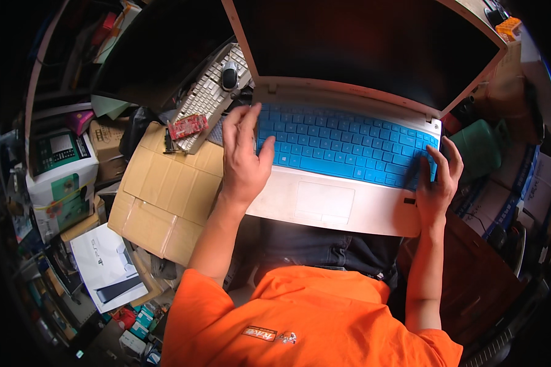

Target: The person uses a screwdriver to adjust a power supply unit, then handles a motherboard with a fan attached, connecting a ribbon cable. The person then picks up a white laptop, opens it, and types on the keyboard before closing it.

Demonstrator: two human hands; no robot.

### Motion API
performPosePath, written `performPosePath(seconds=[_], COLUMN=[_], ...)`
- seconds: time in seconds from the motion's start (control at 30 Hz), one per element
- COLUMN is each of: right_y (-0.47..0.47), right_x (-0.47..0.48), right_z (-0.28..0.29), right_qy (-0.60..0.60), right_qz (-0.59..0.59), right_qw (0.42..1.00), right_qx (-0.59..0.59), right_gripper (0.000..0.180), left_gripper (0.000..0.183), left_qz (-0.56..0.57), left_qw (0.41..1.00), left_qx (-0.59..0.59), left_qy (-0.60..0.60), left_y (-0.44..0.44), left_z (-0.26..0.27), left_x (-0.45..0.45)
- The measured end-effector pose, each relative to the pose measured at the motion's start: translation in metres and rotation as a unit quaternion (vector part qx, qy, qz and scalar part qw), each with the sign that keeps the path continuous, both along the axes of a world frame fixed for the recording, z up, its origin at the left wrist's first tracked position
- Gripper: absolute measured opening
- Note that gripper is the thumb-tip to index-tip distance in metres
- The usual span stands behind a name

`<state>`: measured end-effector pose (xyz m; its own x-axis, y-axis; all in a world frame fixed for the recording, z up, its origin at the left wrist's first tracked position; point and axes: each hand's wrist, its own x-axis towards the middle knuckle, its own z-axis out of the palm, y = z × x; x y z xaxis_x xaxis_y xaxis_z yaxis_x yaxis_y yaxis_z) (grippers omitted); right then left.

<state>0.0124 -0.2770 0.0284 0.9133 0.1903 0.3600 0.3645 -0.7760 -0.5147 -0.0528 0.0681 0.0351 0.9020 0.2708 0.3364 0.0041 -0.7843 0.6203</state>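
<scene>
A white laptop point(275, 188) lies open before me, above my lap, its screen point(362, 46) dark. A blue keyboard cover point(330, 142) lies over its keys. My left hand point(245, 160) is at the laptop's left edge, thumb by the left end of the cover and fingers spread along the side. At the right edge is my right hand point(438, 183), its thumb and index finger close to the cover's right end. Whether either hand pinches the cover or the laptop's edge is not plain.
Left of the laptop are a cardboard sheet point(165, 192), a beige keyboard point(206, 91), a computer mouse point(230, 75) and a red circuit card point(188, 126). A PS5 box point(105, 266) lies lower left. A green gas cylinder point(477, 147) and several cartons stand at right.
</scene>
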Motion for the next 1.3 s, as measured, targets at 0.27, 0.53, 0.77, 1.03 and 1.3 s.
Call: performPosePath(seconds=[0.27,0.53,0.77,1.03,1.3], right_y=[0.026,0.026,0.031,0.041,0.036], right_x=[-0.009,0.004,0.001,-0.003,-0.024], right_z=[0.0,-0.009,-0.004,-0.011,-0.004], right_qy=[0.084,0.118,0.116,0.12,0.142], right_qz=[0.072,0.137,0.176,0.123,0.101], right_qw=[0.979,0.948,0.938,0.955,0.96], right_qx=[-0.172,-0.261,-0.276,-0.242,-0.218], right_gripper=[0.073,0.093,0.092,0.077,0.077], left_gripper=[0.058,0.072,0.067,0.057,0.075], left_qz=[-0.191,-0.167,-0.133,-0.244,-0.237], left_qw=[0.963,0.936,0.939,0.932,0.921], left_qx=[0.153,0.223,0.213,0.217,0.24], left_qy=[0.108,0.214,0.235,0.155,0.193], left_y=[-0.008,-0.02,-0.019,-0.054,-0.057], left_z=[-0.01,-0.014,0.002,0.011,-0.015], left_x=[0.019,0.003,-0.023,0.023,0.026])
